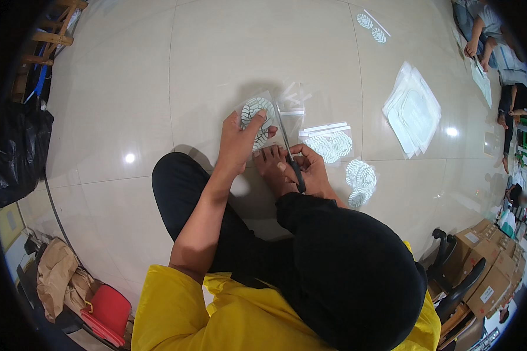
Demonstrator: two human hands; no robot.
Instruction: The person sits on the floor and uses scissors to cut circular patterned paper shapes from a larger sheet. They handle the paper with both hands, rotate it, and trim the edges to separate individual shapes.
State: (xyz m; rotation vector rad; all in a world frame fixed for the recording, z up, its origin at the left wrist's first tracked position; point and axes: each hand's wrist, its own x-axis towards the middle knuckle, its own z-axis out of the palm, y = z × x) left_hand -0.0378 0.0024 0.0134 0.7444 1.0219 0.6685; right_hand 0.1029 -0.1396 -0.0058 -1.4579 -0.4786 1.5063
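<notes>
My left hand grips a clear plastic sheet that bears a patterned, sole-shaped sticker, with the thumb on top. My right hand holds black-handled scissors, whose long blades run along the sheet's right edge. The blades look nearly together. My bare foot lies between the two hands. Right of the scissors, trimmed strips lie on the floor. Beside them is a pile of patterned sheets with white strips along the top. Lower right lies another pile of patterned cut pieces.
A stack of clear sheets with pale shapes lies to the right on the tiled floor. Farther off are two patterned pieces. Other people sit along the right edge. Cardboard boxes and a red chair stand lower down.
</notes>
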